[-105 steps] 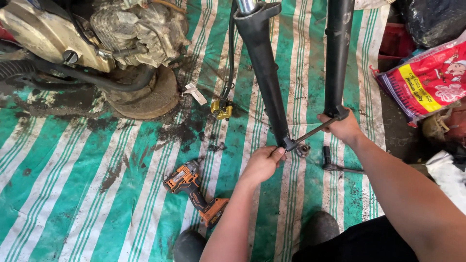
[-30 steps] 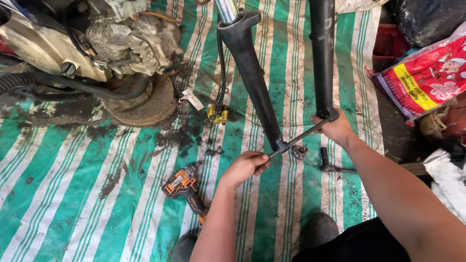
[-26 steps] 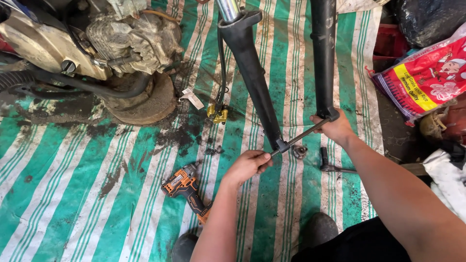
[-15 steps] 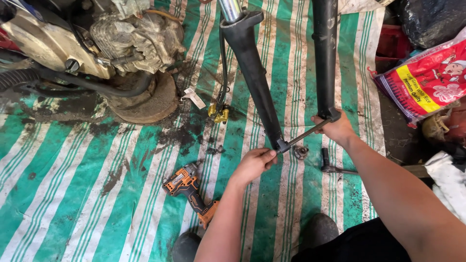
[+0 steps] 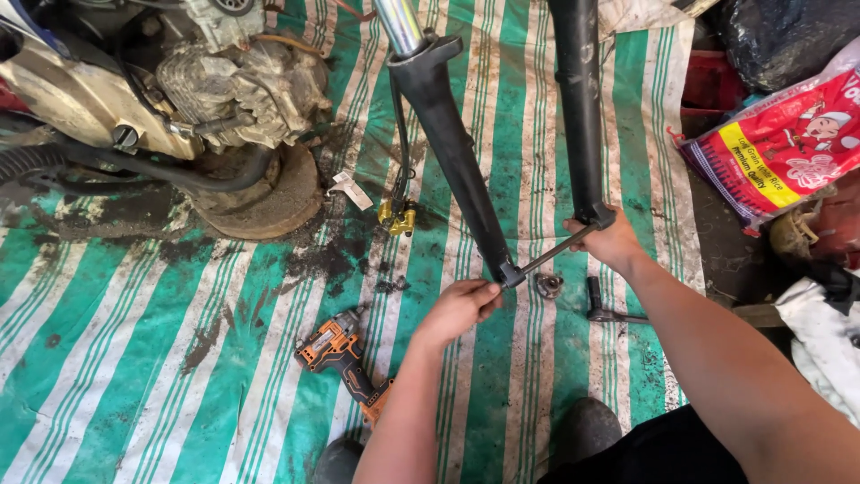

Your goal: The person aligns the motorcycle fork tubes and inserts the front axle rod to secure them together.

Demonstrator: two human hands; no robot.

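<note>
Nearest the camera, a dark shoe (image 5: 587, 430) sits planted on the green-and-white striped tarp (image 5: 116, 376). Just left of it lies an orange cordless impact driver (image 5: 345, 358), loose and within kicking range; a shifted foot could knock it.

Left hand (image 5: 461, 307) has its fingers curled at the bottom end of the left fork leg (image 5: 452, 152), closed around the tip of the axle rod (image 5: 555, 251). Right hand (image 5: 609, 242) is wrapped closed on the rod's other end, right under the right fork leg (image 5: 582, 108). The rod spans both leg ends, slightly tilted.

Risks, as I judge them: a tilted rod may bind in the holes rather than slide; fingers so close to the leg ends could get pinched if it jumps. Greasy surfaces make a slip likely.

Beyond the hands, a small round spacer (image 5: 548, 285) and an L-shaped wrench (image 5: 605, 305) rest on the tarp, easy to lose in the grime. Farther off, a brass brake caliper (image 5: 397, 218) dangles on its hose, and the engine (image 5: 242, 81) rests on a round block.
</note>
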